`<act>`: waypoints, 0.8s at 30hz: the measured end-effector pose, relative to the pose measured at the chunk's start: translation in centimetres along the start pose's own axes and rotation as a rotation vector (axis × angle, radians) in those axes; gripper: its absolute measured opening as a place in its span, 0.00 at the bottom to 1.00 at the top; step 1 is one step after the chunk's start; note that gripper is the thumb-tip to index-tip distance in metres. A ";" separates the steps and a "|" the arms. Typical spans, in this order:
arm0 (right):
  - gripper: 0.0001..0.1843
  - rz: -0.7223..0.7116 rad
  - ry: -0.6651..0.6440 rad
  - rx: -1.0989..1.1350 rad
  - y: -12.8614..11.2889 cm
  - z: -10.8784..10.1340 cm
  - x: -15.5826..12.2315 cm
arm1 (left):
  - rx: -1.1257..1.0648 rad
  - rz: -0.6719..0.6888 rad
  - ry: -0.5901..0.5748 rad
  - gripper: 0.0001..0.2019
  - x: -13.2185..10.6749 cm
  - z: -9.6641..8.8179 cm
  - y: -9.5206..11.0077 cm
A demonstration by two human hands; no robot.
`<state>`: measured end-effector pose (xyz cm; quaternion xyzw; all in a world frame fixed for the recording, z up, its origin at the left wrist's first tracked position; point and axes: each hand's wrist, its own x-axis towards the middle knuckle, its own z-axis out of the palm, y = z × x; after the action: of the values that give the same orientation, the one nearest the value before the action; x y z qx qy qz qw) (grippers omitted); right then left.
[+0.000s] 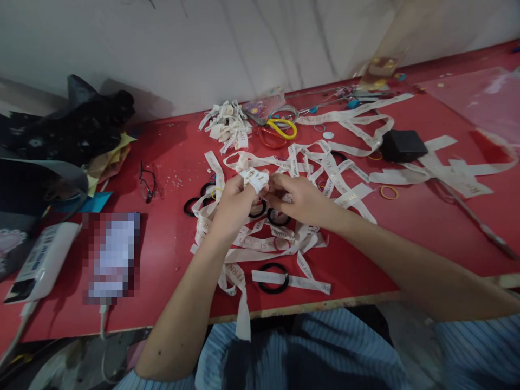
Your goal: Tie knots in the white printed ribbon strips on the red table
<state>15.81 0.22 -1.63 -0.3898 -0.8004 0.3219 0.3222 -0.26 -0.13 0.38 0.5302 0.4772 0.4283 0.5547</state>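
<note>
My left hand (235,201) is closed around a white printed ribbon (254,179) wound over its fingertips. My right hand (298,197) is pinched against the same ribbon from the right. Both hands hover over a tangle of loose white ribbon strips (260,244) and black rings (273,278) on the red table (170,162). A pile of folded ribbon pieces (227,125) lies beyond the hands, near the wall.
Yellow-handled scissors (280,127) and a red ring lie behind the hands. A black box (402,145) sits at right, glasses (147,183) at left, a white power bank (43,260) and a blurred phone (112,257) at front left. Black cloth (69,127) is heaped far left.
</note>
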 end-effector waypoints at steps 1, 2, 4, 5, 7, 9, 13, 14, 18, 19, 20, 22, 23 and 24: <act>0.07 -0.015 -0.013 0.042 -0.1 -0.1 0.0 | -0.059 -0.011 0.009 0.11 0.0 0.0 0.1; 0.08 -0.025 -0.039 0.081 -0.3 -0.1 -0.1 | -0.095 -0.023 0.022 0.11 0.1 0.0 0.1; 0.09 -0.036 -0.133 0.131 -0.5 -0.3 -0.1 | -0.119 -0.049 0.050 0.13 0.1 0.0 0.0; 0.10 -0.043 -0.194 0.139 -0.6 -0.3 -0.1 | -0.114 -0.055 0.063 0.14 0.1 0.0 0.0; 0.11 -0.062 -0.306 0.137 -0.7 -0.4 -0.1 | -0.089 -0.053 0.078 0.15 0.1 0.0 -0.2; 0.11 -0.081 -0.364 0.120 -0.9 -0.5 -0.1 | -0.076 -0.043 0.075 0.14 0.1 0.0 -0.4; 0.10 -0.081 -0.389 0.090 -0.9 -0.7 -0.2 | -0.114 -0.032 0.063 0.14 0.1 0.0 -0.3; 0.10 -0.075 -0.383 0.092 -0.9 -0.7 -0.2 | -0.132 -0.023 0.065 0.15 0.1 0.0 -0.3; 0.11 -0.010 -0.260 0.188 -0.7 -0.1 -0.2 | -0.193 0.072 0.063 0.17 0.1 -0.2 -0.2; 0.11 0.010 -0.218 0.218 -0.6 0.2 -0.2 | -0.202 0.105 0.050 0.17 0.0 -0.2 -0.2; 0.10 0.027 -0.183 0.241 -0.6 0.3 -0.1 | -0.214 0.132 0.030 0.16 -0.1 -0.2 -0.2; 0.11 0.046 -0.138 0.257 -0.5 0.5 0.0 | -0.258 0.150 -0.018 0.15 -0.3 -0.2 0.0; 0.11 0.044 -0.128 0.251 -0.5 0.5 0.0 | -0.292 0.138 -0.034 0.16 -0.4 -0.2 0.1; 0.11 0.033 -0.121 0.234 -0.5 0.4 0.1 | -0.334 0.113 -0.044 0.16 -0.4 -0.1 0.3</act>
<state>15.23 -0.06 -1.48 -0.3425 -0.7687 0.4413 0.3115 -0.44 -0.50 0.73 0.4659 0.3566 0.5205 0.6203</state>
